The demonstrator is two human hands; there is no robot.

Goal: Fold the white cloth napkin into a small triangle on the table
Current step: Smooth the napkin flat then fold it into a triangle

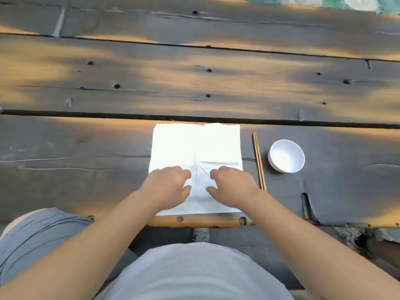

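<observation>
Nearest the camera, a pale shirt front and a grey-clad thigh fill the bottom of the view, and two bare forearms reach forward from them to the white cloth napkin [195,148]. The napkin lies flat and unfolded on the nearest plank of the dark wooden table [86,169], its near edge running along the table's worn front edge and its far edge just short of the gap between planks. Creases cross it — one straight down the middle, one across the right half, and short diagonals fanning out between the hands.

The left hand [167,187] rests palm down on the napkin's near left part, fingers curled loosely and thumb pointing inward. The right hand [232,187] mirrors it on the near right part, fingers bent, thumb turned toward the centre crease. Both press on the cloth rather than pinching it, and a strip of napkin shows between them.

Just right of the napkin, a pair of wooden chopsticks [258,161] lies side by side, parallel to its right edge. Further right of the napkin sits a small white bowl [286,155], upright — apart from the chopsticks. Beyond the napkin, more planks stretch away, dappled with warm light.
</observation>
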